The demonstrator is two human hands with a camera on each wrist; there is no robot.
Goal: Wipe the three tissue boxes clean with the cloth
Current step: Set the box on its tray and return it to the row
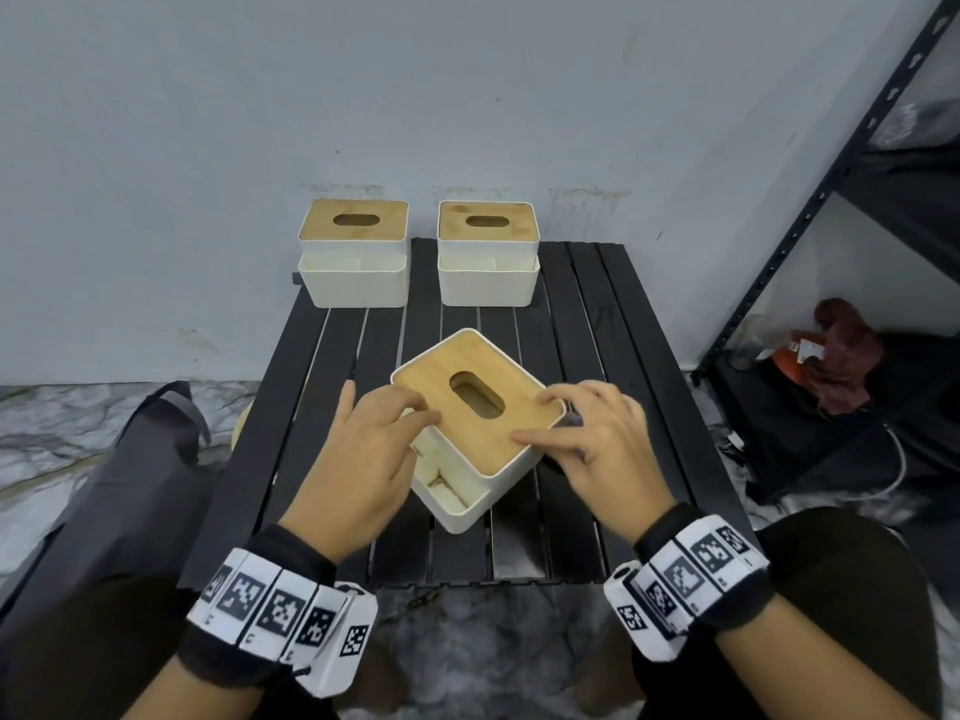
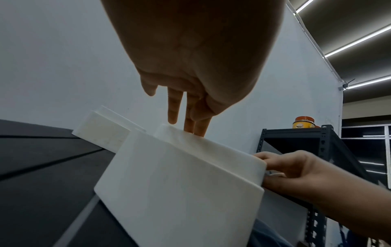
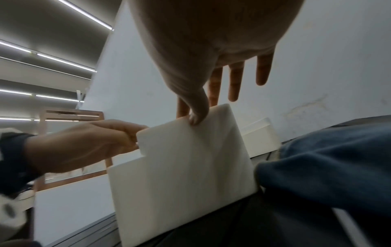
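Three white tissue boxes with bamboo lids stand on a black slatted table [image 1: 597,314]. Two of them sit at the back, left [image 1: 353,252] and right [image 1: 488,252]. The third box [image 1: 431,379] stands in the middle, turned cornerwise. My left hand [image 1: 363,449] rests straight fingertips on the lid's left edge, thumb held away. My right hand [image 1: 597,444] grips the box's right corner, thumb on the lid. In the right wrist view the blue cloth [image 3: 328,158] lies on the table just right of that box [image 3: 180,167], under my right hand [image 3: 211,50].
A black metal shelf rack [image 1: 779,252] stands to the right, with reddish bundles [image 1: 841,356] on its bottom level. A dark bag [image 1: 130,485] lies on the floor at the left. The wall rises right behind the back boxes.
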